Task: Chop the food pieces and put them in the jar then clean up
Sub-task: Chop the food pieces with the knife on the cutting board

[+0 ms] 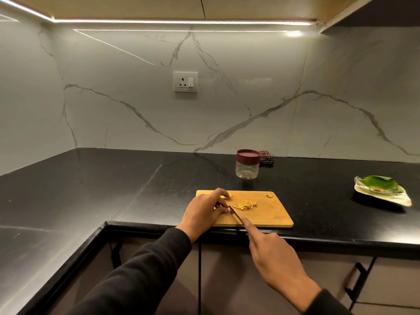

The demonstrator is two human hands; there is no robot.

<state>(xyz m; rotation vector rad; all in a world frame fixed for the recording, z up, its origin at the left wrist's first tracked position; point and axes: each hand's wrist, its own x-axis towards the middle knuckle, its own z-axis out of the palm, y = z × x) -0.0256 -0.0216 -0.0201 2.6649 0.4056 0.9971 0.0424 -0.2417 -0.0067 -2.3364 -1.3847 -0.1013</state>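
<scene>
**No readable text**

No words, brands or numbers can be read anywhere. The socket plate on the wall carries a small mark below its holes, too small and blurred to make out.

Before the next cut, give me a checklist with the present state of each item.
1. Left hand steadies the food on the rectangular wooden chopping board: ok.
2. Left fingertips clear of the knife's thin blade: cannot tell, they sit right beside its tip.
3. Right hand grips the knife, forefinger along its back: ok.
4. Pale yellow cut strips lie together on the board: ok.
5. Clear jar with maroon lid ready to receive pieces: not ok, lid is on.
6. Board fully on the black counter: ok, though at its front edge.
</scene>
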